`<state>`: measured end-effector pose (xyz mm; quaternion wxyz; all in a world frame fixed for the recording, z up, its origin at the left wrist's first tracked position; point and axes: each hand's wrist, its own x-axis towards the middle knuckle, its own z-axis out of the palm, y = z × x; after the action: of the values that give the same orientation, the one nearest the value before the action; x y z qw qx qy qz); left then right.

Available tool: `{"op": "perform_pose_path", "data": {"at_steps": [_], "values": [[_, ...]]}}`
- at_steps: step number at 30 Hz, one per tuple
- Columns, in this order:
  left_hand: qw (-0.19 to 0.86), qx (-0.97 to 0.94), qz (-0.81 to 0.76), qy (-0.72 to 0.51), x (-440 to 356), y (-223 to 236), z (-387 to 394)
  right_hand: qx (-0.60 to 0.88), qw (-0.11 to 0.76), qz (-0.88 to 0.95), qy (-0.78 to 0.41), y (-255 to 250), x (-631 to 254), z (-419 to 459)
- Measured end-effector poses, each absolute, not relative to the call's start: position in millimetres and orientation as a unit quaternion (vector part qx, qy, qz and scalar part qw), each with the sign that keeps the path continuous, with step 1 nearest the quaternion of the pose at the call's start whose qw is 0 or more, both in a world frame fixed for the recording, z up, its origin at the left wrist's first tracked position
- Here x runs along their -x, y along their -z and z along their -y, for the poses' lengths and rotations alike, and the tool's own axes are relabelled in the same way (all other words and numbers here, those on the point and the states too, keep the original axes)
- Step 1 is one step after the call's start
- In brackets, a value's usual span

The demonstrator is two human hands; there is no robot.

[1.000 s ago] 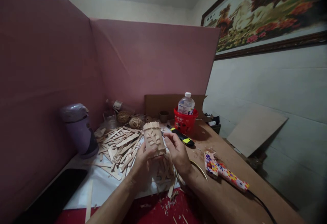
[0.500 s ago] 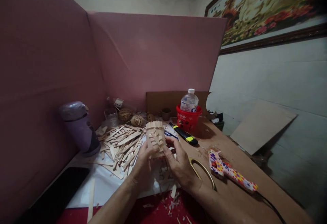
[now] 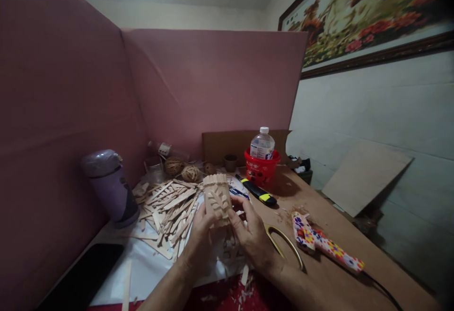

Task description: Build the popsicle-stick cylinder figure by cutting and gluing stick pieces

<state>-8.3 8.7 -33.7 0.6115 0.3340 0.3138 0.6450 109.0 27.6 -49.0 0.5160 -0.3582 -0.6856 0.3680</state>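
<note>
A pale craft-stick holder (image 3: 217, 196) stands between my two hands, with a raised leaf-and-stem pattern on its front and a scalloped top edge. My left hand (image 3: 203, 226) grips its lower left side, thumb across the front. On the lower right side my right hand (image 3: 246, 226) is closed round it, the thumb near the front corner. The holder's base and back are hidden. Just left of it lies a heap of wooden craft sticks (image 3: 170, 207). White paper (image 3: 149, 263) is spread under the sticks and hands.
At left stand a purple tumbler (image 3: 113, 193) and a black phone (image 3: 85, 273). Balls of twine (image 3: 190, 173) sit behind the sticks. To the right are a red bucket (image 3: 260, 169) holding a plastic bottle (image 3: 263, 144), a utility knife (image 3: 257, 191), gold scissors (image 3: 283, 245) and a flowered glue gun (image 3: 322, 245).
The whole view has shifted slightly, with the table lower in the picture. Both hands keep their hold on the craft-stick holder, which looks slightly turned.
</note>
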Motion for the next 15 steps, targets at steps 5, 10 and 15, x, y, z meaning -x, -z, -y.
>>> {"op": "perform_pose_path", "data": {"at_steps": [5, 10, 15], "values": [[0.606, -0.369, -0.287, -0.643, 6.7, 30.6, -12.9, 0.358, 0.532, 0.671, -0.373, 48.2, -110.0, -26.4], [0.551, -0.421, -0.322, -0.644, 11.6, 37.9, -16.0, 0.344, 0.547, 0.649, -0.402, 51.0, -109.8, -27.2], [0.502, -0.458, -0.359, -0.64, 15.3, 45.8, -17.8, 0.332, 0.575, 0.596, -0.451, 50.3, -109.3, -29.5]]}}
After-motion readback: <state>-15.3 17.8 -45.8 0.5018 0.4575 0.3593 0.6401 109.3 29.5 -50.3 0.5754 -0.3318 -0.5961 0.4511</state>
